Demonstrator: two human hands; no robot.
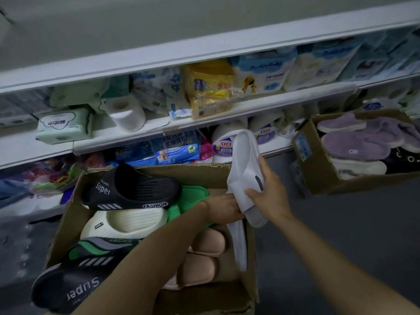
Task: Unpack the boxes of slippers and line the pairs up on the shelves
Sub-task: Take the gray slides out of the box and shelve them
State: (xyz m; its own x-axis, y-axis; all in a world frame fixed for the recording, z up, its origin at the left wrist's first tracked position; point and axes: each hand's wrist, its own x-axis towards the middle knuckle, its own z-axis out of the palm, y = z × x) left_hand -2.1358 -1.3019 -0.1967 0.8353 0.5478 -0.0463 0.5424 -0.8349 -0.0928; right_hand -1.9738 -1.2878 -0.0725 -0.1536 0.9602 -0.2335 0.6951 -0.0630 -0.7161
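We see a white slipper point(246, 169) held up over the right edge of the big box point(70, 214), its long end pointing up toward the shelves point(204, 112). Our right hand point(270, 192) has a tight grip on it, fingers curled round its strap. Our left hand point(223, 206) has its grip on a second white slipper point(238, 244), which hangs down inside the right side of the big box. Inside the box, to the left of our hands, lie a black slipper point(131, 187), a cream slipper point(125, 222), a green slipper point(193, 198) and a pair of pink slippers point(202, 253). Another black slipper point(68, 289) sits at the near left corner of the box. To the right of the big box is a smaller box point(318, 164) with fuzzy purple slippers point(356, 144) in it. Behind the big box, the shelves hold tissue packs and a paper roll point(125, 112).
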